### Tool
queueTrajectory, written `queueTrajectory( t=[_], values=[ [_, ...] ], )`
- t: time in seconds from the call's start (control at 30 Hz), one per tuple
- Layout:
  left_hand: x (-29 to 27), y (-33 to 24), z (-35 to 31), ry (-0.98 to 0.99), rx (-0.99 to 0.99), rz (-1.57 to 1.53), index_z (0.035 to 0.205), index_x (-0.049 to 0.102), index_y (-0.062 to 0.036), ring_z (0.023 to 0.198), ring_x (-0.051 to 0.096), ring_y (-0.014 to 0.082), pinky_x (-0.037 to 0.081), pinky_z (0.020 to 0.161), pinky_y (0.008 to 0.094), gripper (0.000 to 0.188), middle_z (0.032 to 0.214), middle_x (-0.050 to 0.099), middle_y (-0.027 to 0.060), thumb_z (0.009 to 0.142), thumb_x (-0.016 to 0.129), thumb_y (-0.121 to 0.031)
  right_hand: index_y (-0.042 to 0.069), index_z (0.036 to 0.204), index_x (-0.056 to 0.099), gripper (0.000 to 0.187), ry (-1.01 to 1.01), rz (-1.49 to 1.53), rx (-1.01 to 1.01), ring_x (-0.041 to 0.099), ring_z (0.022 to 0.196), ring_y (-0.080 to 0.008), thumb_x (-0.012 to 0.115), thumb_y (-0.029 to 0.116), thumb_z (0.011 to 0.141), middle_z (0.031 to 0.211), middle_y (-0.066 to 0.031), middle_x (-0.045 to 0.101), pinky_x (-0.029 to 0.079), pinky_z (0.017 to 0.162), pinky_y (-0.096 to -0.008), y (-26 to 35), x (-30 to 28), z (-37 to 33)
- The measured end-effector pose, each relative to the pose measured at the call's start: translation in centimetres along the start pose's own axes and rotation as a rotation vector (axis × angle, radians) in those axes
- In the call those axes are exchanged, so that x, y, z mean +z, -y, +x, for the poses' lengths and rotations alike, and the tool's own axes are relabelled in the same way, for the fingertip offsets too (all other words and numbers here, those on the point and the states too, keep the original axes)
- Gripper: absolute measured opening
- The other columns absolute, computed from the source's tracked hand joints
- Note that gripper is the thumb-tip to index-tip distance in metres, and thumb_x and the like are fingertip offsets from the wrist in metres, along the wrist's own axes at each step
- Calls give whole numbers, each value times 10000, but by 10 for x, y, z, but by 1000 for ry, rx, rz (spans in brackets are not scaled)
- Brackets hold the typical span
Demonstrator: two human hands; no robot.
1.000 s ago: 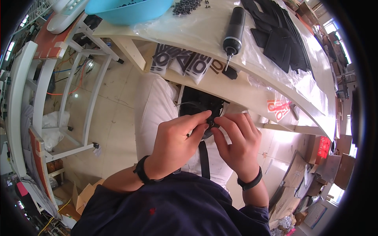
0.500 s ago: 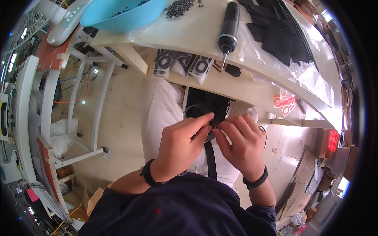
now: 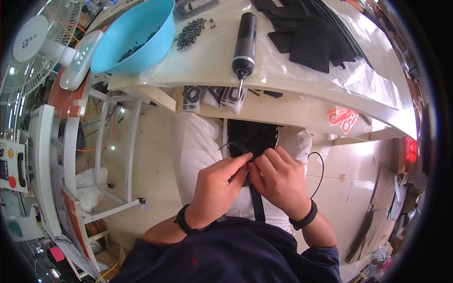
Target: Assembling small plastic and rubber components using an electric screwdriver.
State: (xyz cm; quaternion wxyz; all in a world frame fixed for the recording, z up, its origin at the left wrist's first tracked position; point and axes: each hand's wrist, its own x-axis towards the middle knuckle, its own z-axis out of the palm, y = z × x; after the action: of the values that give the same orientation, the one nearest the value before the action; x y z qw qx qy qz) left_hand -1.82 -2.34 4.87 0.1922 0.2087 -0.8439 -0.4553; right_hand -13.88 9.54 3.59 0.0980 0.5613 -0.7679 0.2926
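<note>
My left hand (image 3: 218, 185) and my right hand (image 3: 282, 183) meet over my lap, thumbs and fingertips pinched close together. Between them is a thin black strip (image 3: 236, 145), curving out beyond the left fingertips. What the fingertips press on is mostly hidden. A black cord-like length (image 3: 323, 170) arcs out past my right hand; whether it belongs to the same strip I cannot tell. Below the hands a flat black strap (image 3: 257, 205) runs down toward my shirt. Behind them lies a dark open container or bag (image 3: 252, 132) between my knees.
On the pale table (image 3: 207, 66) are a blue basin (image 3: 160, 45) of small black parts, a heap of like parts (image 3: 191, 34), a black electric screwdriver (image 3: 245, 45) and flat black pieces (image 3: 309, 49). Printed bags (image 3: 233, 100) lie on the shelf beneath. A fan (image 3: 35, 40) stands left.
The view has tilted up, so the table and basin appear lower and more fully. Both hands stay pinched together, and more of the black cord shows beside the right hand.
</note>
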Motion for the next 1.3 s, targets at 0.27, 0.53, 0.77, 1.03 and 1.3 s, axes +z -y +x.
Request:
queueTrajectory(
  t=[0.27,0.53,0.77,1.03,1.3],
  values=[
    [-21,-16,24,266,-216,-366,1215,673,20,858,610,64,491,768,227,305,948,685,27,918,628,67,74,710,564,238,-111,317,256,527,593,-236,735,142,861,658,-43,511,426,515,-363,-9,-20,-4],
    [-98,-117,192,-229,594,-393,1233,610,102,1047,664,241,494,966,327,350,1195,669,161,900,620,-7,61,785,617,146,-247,462,428,561,610,-243,752,88,836,702,-52,558,434,531,-366,-30,-34,-7],
    [-125,-94,397,-58,381,-348,1306,583,56,1197,620,216,505,1021,314,328,1255,657,143,993,536,-31,51,926,621,169,-356,317,376,597,760,-274,749,92,825,880,-75,594,481,625,-370,-58,-56,35],
    [-95,-56,305,60,265,-58,1189,657,65,1054,677,196,534,936,313,278,1151,698,124,1018,555,-128,20,1186,658,433,-326,-169,174,559,1222,-282,756,240,826,1326,-71,619,342,1144,-479,-101,-50,76],
    [-74,-23,142,170,199,78,1044,702,47,942,676,168,509,894,288,189,1023,733,114,974,556,-51,96,1089,697,352,-192,-230,152,581,1112,-215,788,146,753,1045,-18,628,313,1174,-516,-85,-49,52]
  ],
)
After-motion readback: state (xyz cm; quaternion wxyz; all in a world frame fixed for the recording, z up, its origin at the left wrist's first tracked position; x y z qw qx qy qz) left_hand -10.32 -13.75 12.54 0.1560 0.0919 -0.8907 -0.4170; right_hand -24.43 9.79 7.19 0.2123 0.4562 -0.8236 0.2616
